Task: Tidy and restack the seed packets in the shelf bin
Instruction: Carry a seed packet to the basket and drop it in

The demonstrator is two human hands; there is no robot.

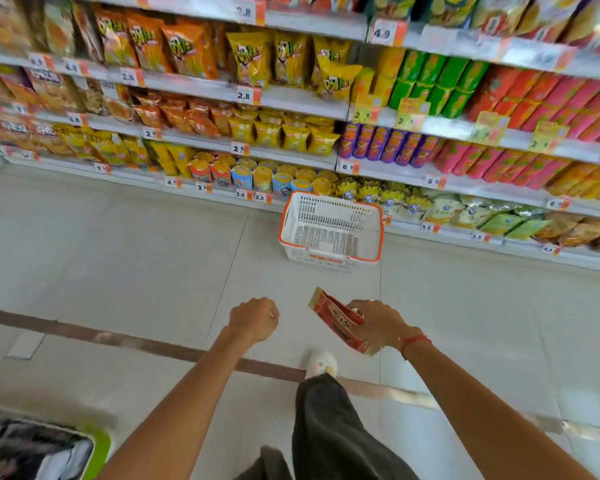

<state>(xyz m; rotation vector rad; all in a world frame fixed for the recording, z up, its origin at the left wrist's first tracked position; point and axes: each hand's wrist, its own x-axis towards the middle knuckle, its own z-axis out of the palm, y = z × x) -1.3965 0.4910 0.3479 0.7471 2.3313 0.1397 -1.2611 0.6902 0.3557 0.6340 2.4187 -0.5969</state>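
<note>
Packet (pixel 338 320) gripped by right hand (pixel 378 323) fingers; left hand (pixel 253 318) fisted; tiled floor (pixel 118 254), basket (pixel 329 232).

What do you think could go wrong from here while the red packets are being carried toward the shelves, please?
1. The right hand holds the red packets tilted, one end sticking out beyond the fingers; one might slide out onto the floor.
2. The empty white basket sits on the floor straight ahead, and one foot is mid-step toward it: a possible trip.
</note>
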